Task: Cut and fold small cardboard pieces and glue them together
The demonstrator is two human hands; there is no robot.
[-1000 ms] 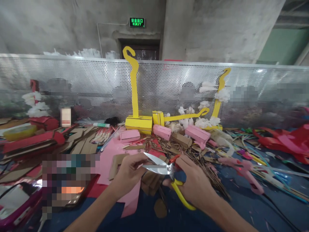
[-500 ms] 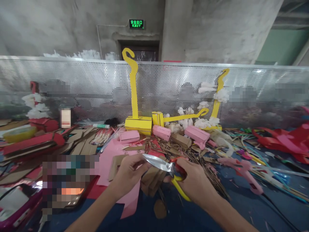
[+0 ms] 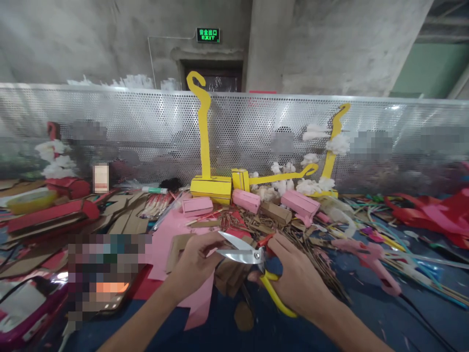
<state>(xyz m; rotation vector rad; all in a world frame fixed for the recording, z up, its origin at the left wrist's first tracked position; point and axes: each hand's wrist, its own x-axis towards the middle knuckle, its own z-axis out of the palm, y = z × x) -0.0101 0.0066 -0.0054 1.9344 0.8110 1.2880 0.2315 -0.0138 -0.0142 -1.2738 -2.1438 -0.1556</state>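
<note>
My right hand [image 3: 293, 269] grips a pair of scissors [image 3: 242, 255] by its red and yellow handles, the blades parted and pointing left. At the blade tips is my left hand [image 3: 200, 261], its thumb and fingers pinched together. Whatever is in that pinch is too small or hidden to make out. Under the blades lie folded brown cardboard pieces [image 3: 230, 281] on the dark blue table. Pink paper [image 3: 200, 303] spreads out beneath my left hand, and a brown cardboard hexagon [image 3: 244, 315] lies nearer to me.
Behind my hands sit pink cardboard prisms [image 3: 298, 204] and a yellow hook-necked cardboard figure [image 3: 210, 188]. A pink glue gun [image 3: 370, 259] lies at right with its cord. Red cardboard [image 3: 54, 217] is at left. A perforated metal barrier [image 3: 242, 132] stands behind the table.
The scissor blades closed half a second ago and have parted again, with the yellow handle swinging down. Both hands have stayed in nearly the same place.
</note>
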